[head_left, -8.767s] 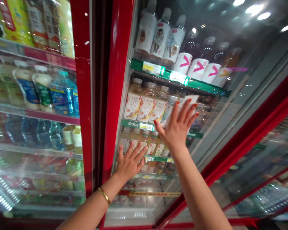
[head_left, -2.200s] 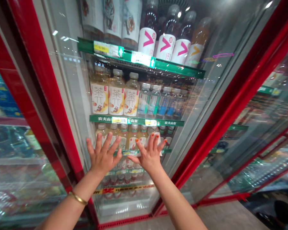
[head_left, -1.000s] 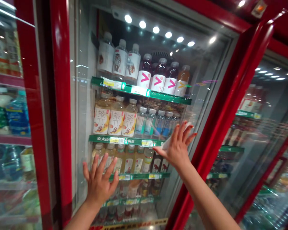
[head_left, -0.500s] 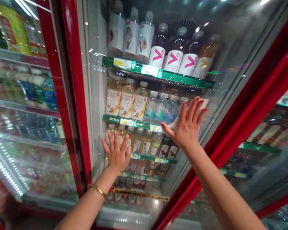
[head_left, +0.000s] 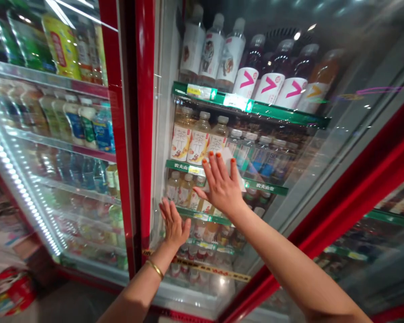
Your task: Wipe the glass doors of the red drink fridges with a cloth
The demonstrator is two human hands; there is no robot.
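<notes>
My right hand (head_left: 222, 186) lies flat against the glass door (head_left: 323, 148) of a red-framed drinks cooler, fingers spread, pressing a white cloth (head_left: 229, 159) to the pane. The cloth shows past my fingertips, level with the second shelf of tea bottles (head_left: 197, 141). My left hand (head_left: 173, 224) rests flat and open on the same glass lower down, close to the door's left edge, holding nothing. A gold bangle (head_left: 155, 268) circles that wrist.
Behind the glass, green-edged shelves (head_left: 279, 114) carry rows of bottled drinks. The red door frame (head_left: 144, 112) runs up the left side; another cooler with lit shelves (head_left: 54, 143) stands left of it. A further glass door is at the right. A red bag (head_left: 10, 291) sits on the floor.
My right hand has slid the cloth left and slightly down across the glass, from the door's right side to its middle. My left hand stays flat on the lower glass.
</notes>
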